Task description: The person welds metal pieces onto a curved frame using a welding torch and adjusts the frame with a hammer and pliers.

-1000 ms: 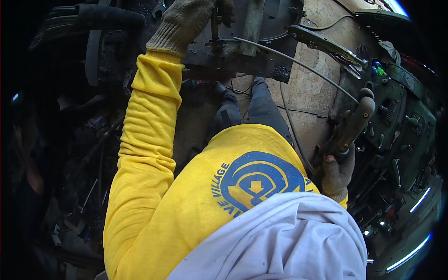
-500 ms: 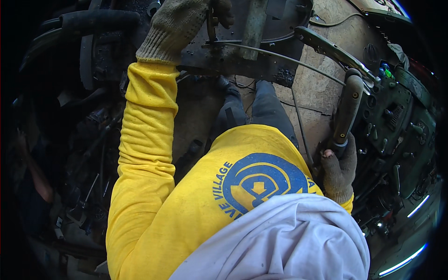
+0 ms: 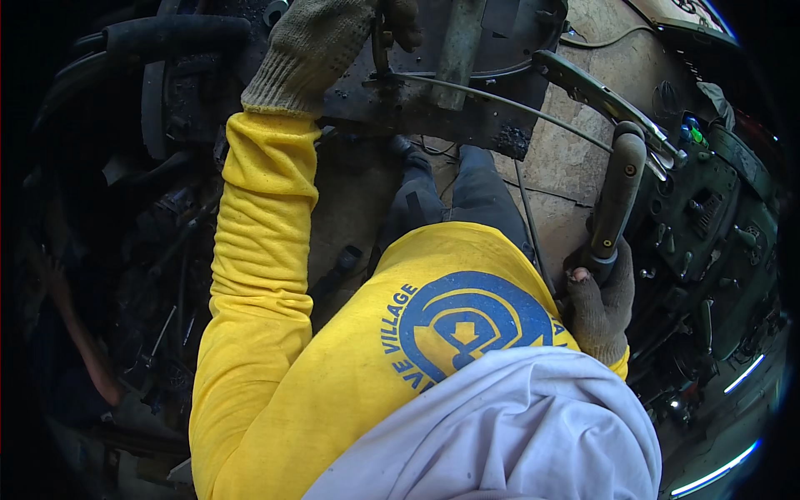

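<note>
My right hand [image 3: 602, 304], in a worn grey glove with a bare fingertip showing, wraps round the lower end of a welding electrode holder [image 3: 621, 192]. A long thin welding rod [image 3: 508, 104] runs from the holder's head leftward over a dark metal plate [image 3: 500, 129]. My left hand [image 3: 333, 42], also gloved, is closed at the top edge around a short dark upright metal bar [image 3: 381, 54]. The rod's far tip lies near the bar's foot. Right of the bar, a grey metal tube [image 3: 461, 58] lies on the plate. Long-jawed locking pliers [image 3: 604, 96] grip the plate's right side.
A green machine panel with levers [image 3: 708, 225] stands at the right. A cable [image 3: 533, 225] hangs beside my legs. Another person's arm [image 3: 87, 354] shows at the far left, among dark tools and parts. A padded black bar [image 3: 179, 37] lies at the upper left.
The holder and rod shift slightly left with my right hand. The plate and pliers appear a little lower and farther right. The other person's arm has moved right. My left hand stays in place.
</note>
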### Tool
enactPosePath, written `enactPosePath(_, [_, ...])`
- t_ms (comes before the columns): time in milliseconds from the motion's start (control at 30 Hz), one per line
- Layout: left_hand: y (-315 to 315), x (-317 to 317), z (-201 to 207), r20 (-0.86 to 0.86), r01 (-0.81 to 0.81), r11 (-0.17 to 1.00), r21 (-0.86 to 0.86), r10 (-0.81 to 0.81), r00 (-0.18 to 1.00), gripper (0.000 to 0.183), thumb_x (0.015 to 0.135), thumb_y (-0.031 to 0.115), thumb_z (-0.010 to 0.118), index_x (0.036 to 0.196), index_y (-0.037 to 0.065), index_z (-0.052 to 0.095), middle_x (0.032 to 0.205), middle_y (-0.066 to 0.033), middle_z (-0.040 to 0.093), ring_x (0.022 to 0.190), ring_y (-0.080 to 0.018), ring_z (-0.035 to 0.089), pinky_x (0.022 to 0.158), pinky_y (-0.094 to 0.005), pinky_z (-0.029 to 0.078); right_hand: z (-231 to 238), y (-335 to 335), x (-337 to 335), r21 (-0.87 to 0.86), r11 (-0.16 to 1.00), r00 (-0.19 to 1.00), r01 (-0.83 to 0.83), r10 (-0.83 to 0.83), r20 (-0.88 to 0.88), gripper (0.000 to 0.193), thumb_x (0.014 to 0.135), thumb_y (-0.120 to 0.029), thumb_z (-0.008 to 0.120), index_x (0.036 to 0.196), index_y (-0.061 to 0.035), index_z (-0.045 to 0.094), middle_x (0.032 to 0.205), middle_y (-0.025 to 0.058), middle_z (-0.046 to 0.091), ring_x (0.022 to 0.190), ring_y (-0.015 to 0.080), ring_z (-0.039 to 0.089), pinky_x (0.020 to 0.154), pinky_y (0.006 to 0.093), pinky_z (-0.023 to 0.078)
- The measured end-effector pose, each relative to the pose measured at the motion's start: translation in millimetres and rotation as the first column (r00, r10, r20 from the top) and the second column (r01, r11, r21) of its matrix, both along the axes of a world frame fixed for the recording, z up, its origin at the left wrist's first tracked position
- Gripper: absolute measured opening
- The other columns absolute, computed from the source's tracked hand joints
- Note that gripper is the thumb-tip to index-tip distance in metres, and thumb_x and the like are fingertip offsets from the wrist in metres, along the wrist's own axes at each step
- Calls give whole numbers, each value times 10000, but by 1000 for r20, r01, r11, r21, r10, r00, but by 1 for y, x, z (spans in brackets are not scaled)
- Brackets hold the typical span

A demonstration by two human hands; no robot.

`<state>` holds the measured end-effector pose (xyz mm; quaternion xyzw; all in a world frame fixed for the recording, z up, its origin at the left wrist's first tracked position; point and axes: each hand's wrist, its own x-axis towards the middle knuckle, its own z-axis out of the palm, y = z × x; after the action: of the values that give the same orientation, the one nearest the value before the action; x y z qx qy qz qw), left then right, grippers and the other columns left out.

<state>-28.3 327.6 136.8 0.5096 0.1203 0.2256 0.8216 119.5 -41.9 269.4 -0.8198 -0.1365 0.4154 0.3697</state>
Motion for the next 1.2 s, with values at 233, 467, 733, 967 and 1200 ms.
enactPosePath(233, [-13,7,39,-370,-73,953,293,183,911,386,1075,365,458,1133,9,598,734,-98,703,655,-174,685,611,-274,525,-1,-1,1,22,1000,1000,-12,13,-20,575,868,-125,703,1370,46,481,928,73,650,782,129,636,698,275,534])
enactPosePath(467, [-2,0,10,-105,-30,998,57,35,994,328,1029,226,481,1236,-19,546,852,-153,712,727,-221,703,673,-318,571,-5,0,0,37,999,999,8,-7,-36,561,873,-112,693,1367,45,477,910,74,658,767,124,634,685,272,531])
enactPosePath(733, [-1,0,9,-189,-7,994,107,27,982,353,988,185,515,1270,-26,527,901,-197,705,765,-274,708,699,-366,584,-2,3,1,14,999,997,31,-30,-67,576,862,-139,702,1363,38,478,878,66,662,709,115,625,649,262,520])
enactPosePath(967, [-1,-1,1,-74,-21,1000,-16,20,997,361,989,175,515,1287,-29,517,915,-196,704,766,-285,706,716,-377,589,2,7,1,-4,1000,999,18,-19,-49,568,868,-152,704,1360,21,480,868,67,660,687,109,621,618,254,515])
enactPosePath(1200, [0,0,0,-109,-34,999,-17,32,994,360,1008,166,493,1306,-35,510,941,-192,705,783,-303,705,748,-399,597,3,5,1,-5,1000,998,25,-25,-57,568,870,-174,718,1352,16,485,858,59,657,653,103,609,587,245,500])
